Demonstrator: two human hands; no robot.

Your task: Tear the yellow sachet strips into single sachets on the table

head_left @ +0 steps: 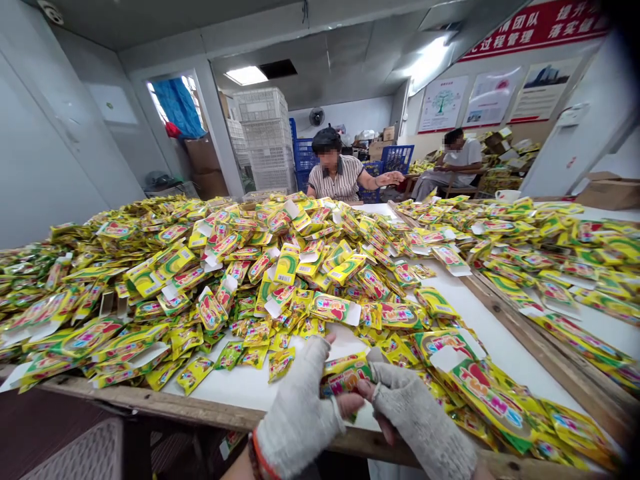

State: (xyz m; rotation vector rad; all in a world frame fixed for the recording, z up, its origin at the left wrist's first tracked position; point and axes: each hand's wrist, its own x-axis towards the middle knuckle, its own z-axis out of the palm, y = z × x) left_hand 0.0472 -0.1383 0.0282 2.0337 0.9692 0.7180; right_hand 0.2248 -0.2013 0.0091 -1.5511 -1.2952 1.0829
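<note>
Bare tabletop strip (237,385), wooden edge (200,407), carton (346,375) in both hands (300,403)

Glaring ceiling lights (247,75), stretched edges, dark right corners

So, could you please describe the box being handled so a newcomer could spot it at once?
Start at the white table, heaped with yellow packs, and find its near wooden edge. Just beyond, between the pale-gloved left grip and right grip, is a yellow box with colourful lettering. Neighbouring packs lie loose; this one is held.
</note>
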